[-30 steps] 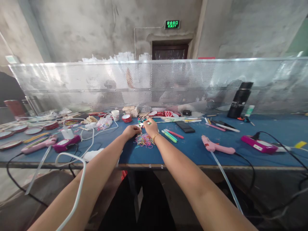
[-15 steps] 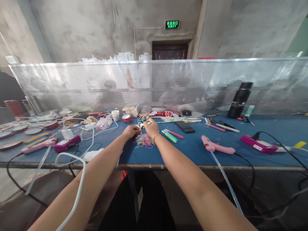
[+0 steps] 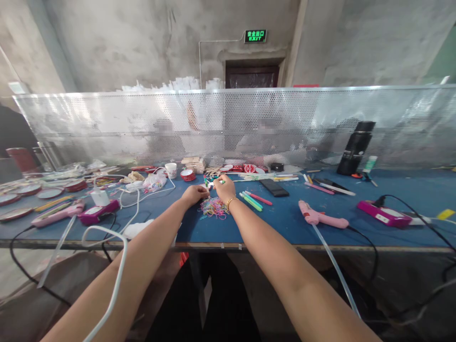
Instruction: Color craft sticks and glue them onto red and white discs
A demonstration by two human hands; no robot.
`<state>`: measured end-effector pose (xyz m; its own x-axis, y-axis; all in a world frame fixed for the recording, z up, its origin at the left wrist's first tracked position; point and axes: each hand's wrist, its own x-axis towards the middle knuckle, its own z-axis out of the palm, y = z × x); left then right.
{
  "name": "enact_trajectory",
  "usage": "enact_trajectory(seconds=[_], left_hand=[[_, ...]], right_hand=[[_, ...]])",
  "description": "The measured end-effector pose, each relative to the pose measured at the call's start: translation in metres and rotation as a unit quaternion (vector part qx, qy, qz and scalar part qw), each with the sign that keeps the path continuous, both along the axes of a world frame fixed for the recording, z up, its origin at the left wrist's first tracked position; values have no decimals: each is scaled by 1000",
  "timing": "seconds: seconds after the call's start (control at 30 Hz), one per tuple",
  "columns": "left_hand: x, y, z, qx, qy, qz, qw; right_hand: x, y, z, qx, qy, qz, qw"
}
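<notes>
Two-handed pinch over the blue desk (image 3: 285, 223): hold the small coloured sticks (image 3: 214, 182) steady in the clenched grip of the right hand (image 3: 224, 188), just above the heap of rubber bands (image 3: 213, 208). Bring no slack into the left hand (image 3: 194, 194), its grip closed at the sticks' near end, and steer both forearms wide of the white cable (image 3: 123, 247).

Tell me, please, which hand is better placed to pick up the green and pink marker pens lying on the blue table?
Probably the right hand: the green and pink marker pens lie just beside it, while the left hand sits farther off.
</notes>
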<state>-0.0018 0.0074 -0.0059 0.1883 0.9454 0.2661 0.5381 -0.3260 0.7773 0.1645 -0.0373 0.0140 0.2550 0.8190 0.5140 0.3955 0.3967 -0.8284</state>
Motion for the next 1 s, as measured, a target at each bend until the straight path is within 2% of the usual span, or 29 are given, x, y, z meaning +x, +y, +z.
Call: enact_trajectory(seconds=[1.0], left_hand=[[1, -2, 1, -1, -2, -1, 1000]], right_hand=[[0, -5, 3, -18, -10, -1, 1000]])
